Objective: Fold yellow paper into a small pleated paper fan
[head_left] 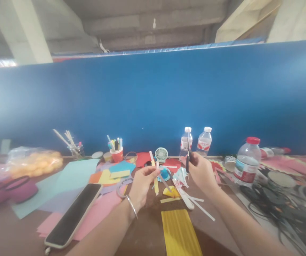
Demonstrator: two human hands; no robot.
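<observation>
My left hand (141,185), with a silver bangle at the wrist, pinches a narrow pale yellow and white strip (156,186) between thumb and fingertips. The strip stands roughly upright above the table. To the right, my right hand (202,173) is closed around black-handled scissors (187,163), whose blades point up; the two hands are apart. Below and between them lie a yellow pleated paper fan (171,192), a blue pleated paper piece (165,174) and several loose white strips (205,210). A yellow corrugated sheet (181,233) rests nearer to me.
A phone (74,215) lies on coloured paper sheets (78,172) at left. Behind stand a red cup of pens (117,155), a small fan (161,154) and water bottles (203,142). A larger bottle (247,161) and black cables (270,206) are at right.
</observation>
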